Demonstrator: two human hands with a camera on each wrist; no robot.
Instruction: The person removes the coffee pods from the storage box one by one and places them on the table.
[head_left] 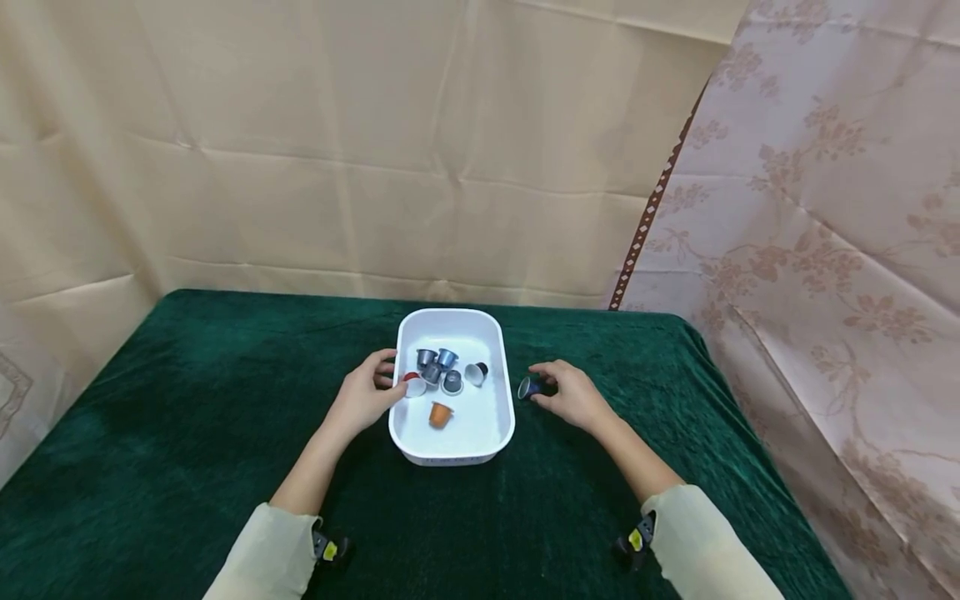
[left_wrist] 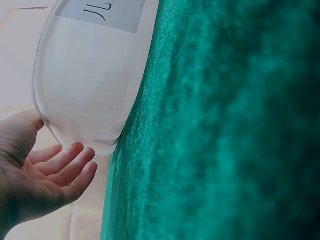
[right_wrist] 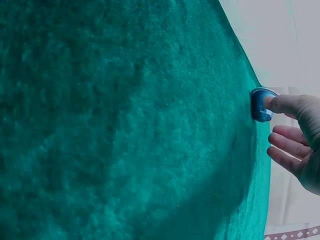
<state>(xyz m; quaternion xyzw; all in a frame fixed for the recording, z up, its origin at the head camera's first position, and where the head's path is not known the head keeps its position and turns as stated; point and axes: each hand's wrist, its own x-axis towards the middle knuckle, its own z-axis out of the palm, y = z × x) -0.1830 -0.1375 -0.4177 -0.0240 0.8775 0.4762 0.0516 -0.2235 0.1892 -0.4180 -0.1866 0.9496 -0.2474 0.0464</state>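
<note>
A white plastic tub [head_left: 452, 458] stands on the table, holding several coffee capsules. My left hand [head_left: 367, 393] grips its left side, thumb over the rim and fingers outside; the left wrist view shows the tub's outer wall [left_wrist: 90, 75] beside those loosely bent fingers. Close to the thumb lies a red-and-white capsule [head_left: 415, 386]. To the right of the tub, my right hand [head_left: 573, 393] pinches a dark blue coffee capsule [right_wrist: 261, 106], its rim facing the tub in the head view. Whether this capsule touches the cloth is unclear.
Inside the tub are an orange capsule [head_left: 440, 415], a blue capsule [head_left: 447, 358], a grey capsule [head_left: 452, 382] and a capsule with a pale lid [head_left: 475, 374]. Dark green cloth [head_left: 187, 433] covers the table. A beige curtain [head_left: 360, 167] hangs behind, a floral one [head_left: 825, 250] at right.
</note>
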